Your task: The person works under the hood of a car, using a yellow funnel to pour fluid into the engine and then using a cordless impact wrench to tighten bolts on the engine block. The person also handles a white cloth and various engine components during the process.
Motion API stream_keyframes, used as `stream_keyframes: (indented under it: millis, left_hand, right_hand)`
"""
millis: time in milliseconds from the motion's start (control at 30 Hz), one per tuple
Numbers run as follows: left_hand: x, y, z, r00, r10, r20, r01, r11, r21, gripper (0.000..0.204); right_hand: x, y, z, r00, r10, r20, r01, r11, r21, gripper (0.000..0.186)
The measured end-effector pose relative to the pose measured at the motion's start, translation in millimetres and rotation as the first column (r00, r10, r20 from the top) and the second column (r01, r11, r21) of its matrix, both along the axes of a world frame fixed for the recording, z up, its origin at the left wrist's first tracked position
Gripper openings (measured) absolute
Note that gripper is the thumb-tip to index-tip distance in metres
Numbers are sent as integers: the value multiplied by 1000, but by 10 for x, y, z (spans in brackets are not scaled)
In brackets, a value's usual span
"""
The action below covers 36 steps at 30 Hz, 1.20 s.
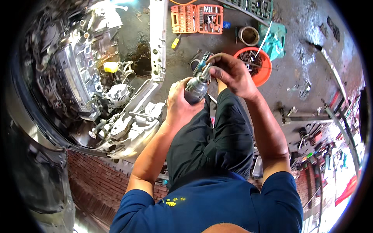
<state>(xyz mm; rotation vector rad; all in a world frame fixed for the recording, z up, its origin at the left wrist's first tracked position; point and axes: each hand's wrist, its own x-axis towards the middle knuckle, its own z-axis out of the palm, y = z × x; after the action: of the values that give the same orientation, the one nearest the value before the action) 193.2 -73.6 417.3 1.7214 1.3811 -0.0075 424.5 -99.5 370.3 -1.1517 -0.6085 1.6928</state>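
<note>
1. Largest of all, we saw an open engine bay [77, 73] along the left edge of the floor [295, 73], with a pale metal rail [157, 39] dividing it from the tools.
2. Toward the floor's far edge we found an orange tool case [184, 32], spread flat, likely so that every socket could be seen and reached.
3. Nearer the floor's right side we had an orange-red bucket [268, 64] of dark metal hardware, which probably kept loose pieces from scattering.
4. Between the two hands, raised off the floor beyond the knees, we saw a silver cylindrical part [196, 90]. The left hand [180, 106] was wrapped around its thick lower body, apparently to bear the weight and leave the narrow end exposed. The right hand [233, 75] was pinching that upper end between thumb and curled fingers, a grip that seemed suited to small fittings; we could not tell whether the piece there was loose or fixed.
5. Smallest, we noticed a yellow item [175, 42] just below the tool case's near edge.
</note>
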Motion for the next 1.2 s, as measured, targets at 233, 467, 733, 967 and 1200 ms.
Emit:
stream_keyframes:
  millis: [233, 467, 733, 967, 1200]
  left_hand:
    - [-721, -13, 127, 989, 118, 89, -129, 983, 129, 72]
    - [-1365, -104, 260, 955, 276, 105, -289, 948, 137, 68]
    - [-1893, 130, 643, 541, 798, 266, -709, 603, -366, 53]
    - [-2425, 338, 673, 615, 734, 290, -662, 680, -316, 49]
    - [-3536, -300, 846, 824, 557, 101, -492, 618, 614, 34]
  right_hand:
    - [-639, 423, 229, 963, 265, 56, -269, 961, 68, 24]
    - [-1361, 725, 345, 885, 460, 75, -463, 886, 31, 31]
    - [-2051, 786, 342, 342, 288, 894, -874, 448, 190, 98]
    - [-2784, 1342, 184, 482, 382, 788, -859, 384, 340, 97]
    - [-2998, 1724, -1147, -173, 368, 914, -962, 136, -237, 110]
